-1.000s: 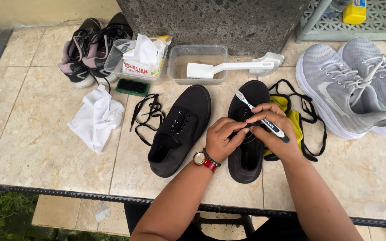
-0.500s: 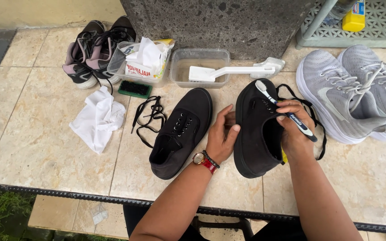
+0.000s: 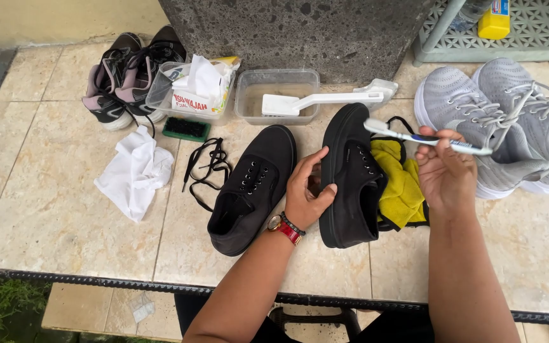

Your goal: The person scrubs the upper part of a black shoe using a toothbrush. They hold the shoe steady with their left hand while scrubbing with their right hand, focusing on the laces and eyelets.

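My left hand [image 3: 308, 194] grips the sole edge of a black canvas shoe [image 3: 351, 178], which stands tilted on its side. A second black shoe [image 3: 251, 184] lies flat just left of it, without its lace. My right hand [image 3: 443, 174] holds a white and blue toothbrush [image 3: 424, 138] level, its bristle head near the tilted shoe's toe. A yellow cloth [image 3: 401, 184] lies between the tilted shoe and my right hand.
A loose black lace [image 3: 206, 166] and a white rag [image 3: 136, 171] lie at the left. Behind them stand a dark sneaker pair [image 3: 125, 76], a small scrub brush [image 3: 187, 128], a tissue tub [image 3: 195, 92] and a water tub with a long brush [image 3: 277, 95]. Grey sneakers [image 3: 509, 121] sit right.
The right black shoe has been tipped from flat onto its side by my left hand. My right hand has lifted the toothbrush away to the right.
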